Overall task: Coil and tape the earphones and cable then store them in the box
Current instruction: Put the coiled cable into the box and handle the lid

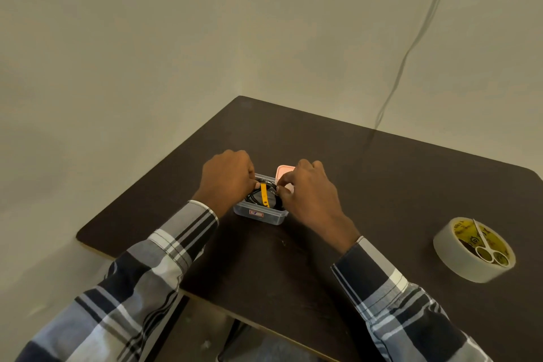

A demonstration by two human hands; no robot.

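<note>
Clear plastic box (260, 214) holds black coiled cable (255, 197) with yellow strap (264, 195).

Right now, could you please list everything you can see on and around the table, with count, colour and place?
box: one, clear plastic with a small label on its near wall, middle of the table.
coiled cable: one bundle, black, inside the box.
strap: one, yellow, lying across the coil.
lid: one, pale pink, just behind the box, partly hidden by the right hand.
tape roll: one, clear on a yellow core, right side of the table.
scissors: one pair, white handles, lying on top of the tape roll.
table: one, dark brown.
wire: one, thin and grey, running down the wall.
left hand: fingers curled on the coil at the box's left edge.
right hand: fingertips pinch the coil's right side.
</note>
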